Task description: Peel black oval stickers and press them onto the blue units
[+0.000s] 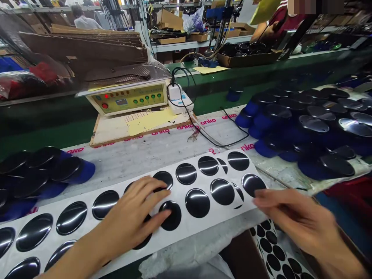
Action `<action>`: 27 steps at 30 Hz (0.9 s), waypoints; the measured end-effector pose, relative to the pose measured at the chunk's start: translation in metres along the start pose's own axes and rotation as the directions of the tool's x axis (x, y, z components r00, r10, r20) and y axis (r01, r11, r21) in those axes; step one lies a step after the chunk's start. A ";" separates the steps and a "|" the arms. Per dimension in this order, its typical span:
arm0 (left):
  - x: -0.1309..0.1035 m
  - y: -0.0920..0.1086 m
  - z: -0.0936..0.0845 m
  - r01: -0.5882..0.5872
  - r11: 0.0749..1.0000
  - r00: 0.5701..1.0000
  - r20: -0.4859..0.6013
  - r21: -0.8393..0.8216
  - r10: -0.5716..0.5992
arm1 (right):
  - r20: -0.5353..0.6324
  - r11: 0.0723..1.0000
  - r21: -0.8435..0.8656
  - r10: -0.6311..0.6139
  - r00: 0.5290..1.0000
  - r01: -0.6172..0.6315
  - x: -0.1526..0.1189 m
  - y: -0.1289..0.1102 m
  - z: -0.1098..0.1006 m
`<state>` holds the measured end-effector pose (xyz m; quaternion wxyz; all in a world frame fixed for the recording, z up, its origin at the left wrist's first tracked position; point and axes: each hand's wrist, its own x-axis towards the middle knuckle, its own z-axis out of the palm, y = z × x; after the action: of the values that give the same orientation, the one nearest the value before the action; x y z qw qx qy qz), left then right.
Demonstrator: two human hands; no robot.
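A long white backing sheet (203, 182) lies across the bench in front of me, carrying two rows of glossy black oval stickers (197, 202). My left hand (132, 217) rests flat on the sheet, fingers spread over two of the stickers near its middle. My right hand (293, 219) hovers at the sheet's right end, blurred, fingers together and pointing left toward the last sticker (252, 183); nothing shows in it.
Piles of blue pieces topped with black ovals sit at right (308, 128) and at left (43, 170). A cream control box (128, 99) with cables stands behind. Another sticker sheet (276, 252) hangs below the bench edge. A person (279, 19) works across the green conveyor.
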<state>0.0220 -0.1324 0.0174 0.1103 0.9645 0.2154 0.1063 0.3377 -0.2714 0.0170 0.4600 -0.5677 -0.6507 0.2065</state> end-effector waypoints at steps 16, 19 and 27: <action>0.117 0.071 0.067 -0.002 0.999 0.999 -0.045 -0.053 0.000 | -0.334 0.904 0.254 0.415 0.846 -0.343 0.009 0.021 0.060; 0.117 0.070 0.064 0.018 0.994 1.000 -0.010 -0.110 -0.019 | -0.221 0.901 0.087 0.434 0.873 -0.426 0.010 0.019 0.052; 0.107 0.071 0.068 -0.021 0.998 0.995 -0.096 0.054 0.026 | -0.150 0.857 0.023 0.513 0.845 -0.516 0.023 0.010 0.042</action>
<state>0.1618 -0.1595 -0.0123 0.0727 0.9632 0.2119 0.1484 0.3103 -0.2364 -0.0031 0.4305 -0.7392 -0.4403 0.2727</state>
